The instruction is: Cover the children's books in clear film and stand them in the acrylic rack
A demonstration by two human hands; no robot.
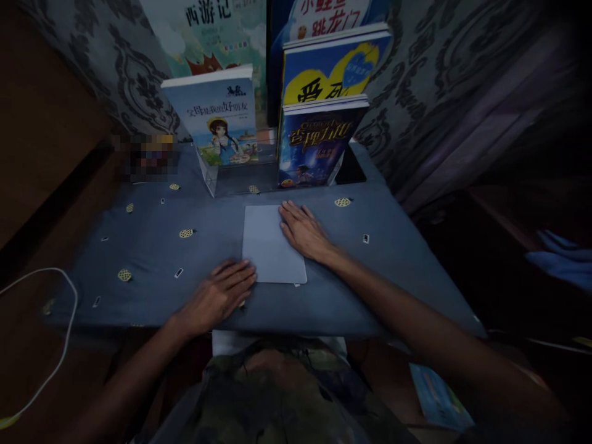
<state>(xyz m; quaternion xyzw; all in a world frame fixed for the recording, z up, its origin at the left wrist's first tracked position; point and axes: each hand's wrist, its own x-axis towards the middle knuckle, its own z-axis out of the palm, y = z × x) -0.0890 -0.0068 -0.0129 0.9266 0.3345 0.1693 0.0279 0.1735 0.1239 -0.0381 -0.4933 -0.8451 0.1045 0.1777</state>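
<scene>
A plain pale sheet or thin booklet (pixel 272 246) with rounded lower corners lies flat on the blue-grey tablecloth (pixel 370 271) in front of me. My left hand (pixel 224 287) rests flat, its fingertips on the lower left edge of the pale piece. Across its upper right edge lies my right hand (pixel 303 228), palm down with the fingers stretched out. Neither hand grips anything. What is under the palms is hidden.
Behind the pale piece, a clear stand (pixel 210 182) bears a light blue book (pixel 226 123), a dark blue book (pixel 319 148) and more books behind. A white cable (pixel 74 302) curves at the left. A blue booklet (pixel 441 398) is low at the right.
</scene>
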